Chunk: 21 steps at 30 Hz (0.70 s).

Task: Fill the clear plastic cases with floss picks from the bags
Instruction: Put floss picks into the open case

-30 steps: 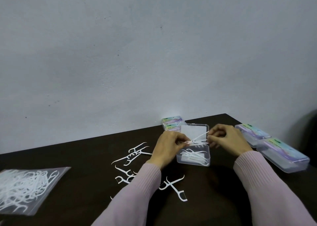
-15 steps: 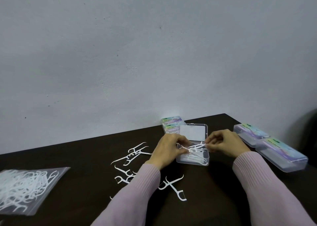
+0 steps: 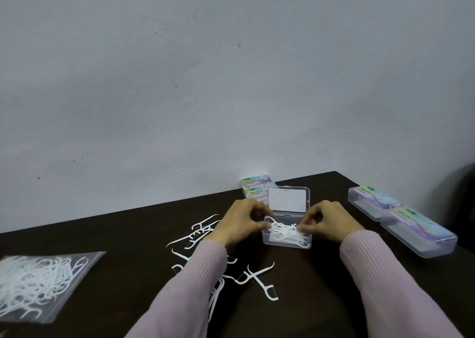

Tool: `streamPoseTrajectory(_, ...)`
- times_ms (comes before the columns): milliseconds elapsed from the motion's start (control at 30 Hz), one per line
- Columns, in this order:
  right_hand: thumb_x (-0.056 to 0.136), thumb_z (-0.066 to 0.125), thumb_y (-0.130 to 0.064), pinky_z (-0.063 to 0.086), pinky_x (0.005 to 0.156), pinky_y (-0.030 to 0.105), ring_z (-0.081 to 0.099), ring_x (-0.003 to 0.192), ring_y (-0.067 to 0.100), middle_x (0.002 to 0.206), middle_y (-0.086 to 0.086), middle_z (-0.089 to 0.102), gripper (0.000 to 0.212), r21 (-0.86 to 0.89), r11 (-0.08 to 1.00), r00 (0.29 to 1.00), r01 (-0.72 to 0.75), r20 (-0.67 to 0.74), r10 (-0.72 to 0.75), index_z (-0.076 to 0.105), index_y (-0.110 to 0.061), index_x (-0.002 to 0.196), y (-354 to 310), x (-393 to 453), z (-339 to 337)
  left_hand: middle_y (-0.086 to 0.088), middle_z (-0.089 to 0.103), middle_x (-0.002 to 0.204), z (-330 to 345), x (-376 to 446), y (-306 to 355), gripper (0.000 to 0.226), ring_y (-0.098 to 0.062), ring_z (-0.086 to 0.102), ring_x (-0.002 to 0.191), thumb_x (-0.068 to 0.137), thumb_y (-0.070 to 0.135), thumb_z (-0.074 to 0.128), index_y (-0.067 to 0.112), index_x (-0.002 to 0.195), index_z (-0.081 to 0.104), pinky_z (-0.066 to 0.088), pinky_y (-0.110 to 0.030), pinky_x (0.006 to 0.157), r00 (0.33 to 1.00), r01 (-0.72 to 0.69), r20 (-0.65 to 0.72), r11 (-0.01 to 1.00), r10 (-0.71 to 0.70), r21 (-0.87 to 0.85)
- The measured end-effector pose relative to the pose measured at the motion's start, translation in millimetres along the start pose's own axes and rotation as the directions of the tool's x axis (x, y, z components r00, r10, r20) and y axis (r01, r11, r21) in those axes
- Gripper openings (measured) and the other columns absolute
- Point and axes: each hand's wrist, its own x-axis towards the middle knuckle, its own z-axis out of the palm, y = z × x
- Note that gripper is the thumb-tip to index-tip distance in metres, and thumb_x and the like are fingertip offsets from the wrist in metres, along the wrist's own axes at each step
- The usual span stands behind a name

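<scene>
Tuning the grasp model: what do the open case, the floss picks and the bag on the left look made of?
Open case: looks like rigid clear plastic, smooth; the picks inside and the dark table show through its walls.
Floss picks: probably moulded white plastic, matte; thin, uniform shapes.
Bag: seemingly thin flexible plastic film, slightly hazy and glossy; it lies flat and its white contents show through.

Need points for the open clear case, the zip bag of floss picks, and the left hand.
open clear case [image 3: 288, 242]: head view, front wall of the base.
zip bag of floss picks [image 3: 38, 283]: head view, middle of the bag's top face.
left hand [image 3: 239, 222]: head view, back of the hand.
</scene>
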Motion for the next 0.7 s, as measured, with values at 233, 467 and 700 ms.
streamPoseTrajectory(233,0.080,0.068,-0.038,0.049,0.073,0.017,0.056,0.075,0.007,0.085,-0.006,0.061,0.017,-0.155,0.983,0.994,0.098,-0.024,-0.103,0.068,-0.025,0.091,-11.9,-0.9,7.6,0.006,0.059,0.110,1.3,-0.1,6.4,0.021,-0.007,0.046,0.097,0.088,0.027,0.064,0.024,0.108,0.070,0.034,-0.023,0.083,0.995,-0.095,0.000,0.949,0.099,0.299)
streamPoseTrajectory(467,0.084,0.063,-0.029,0.051,0.085,0.026,0.060,0.080,0.011,0.084,-0.005,0.064,0.009,-0.160,0.982,0.994,0.097,-0.039,-0.105,0.066,-0.022,0.088,-10.5,0.7,11.8,0.007,0.055,0.098,8.3,0.0,-0.9,0.015,-0.006,0.042,0.090,0.085,0.025,0.067,0.027,0.098,0.074,0.041,-0.033,0.088,0.996,-0.085,0.020,0.983,0.083,0.160)
streamPoseTrajectory(700,0.083,0.065,-0.032,0.049,0.089,0.027,0.059,0.083,0.009,0.089,-0.006,0.065,0.012,-0.149,0.984,0.995,0.099,0.026,-0.097,0.068,-0.023,0.091,-11.9,-0.2,10.9,0.004,0.059,0.115,5.5,-3.0,2.0,0.035,-0.004,0.049,0.099,0.088,0.023,0.064,0.024,0.124,0.060,0.042,-0.025,0.093,0.997,-0.063,0.047,0.997,0.061,0.035)
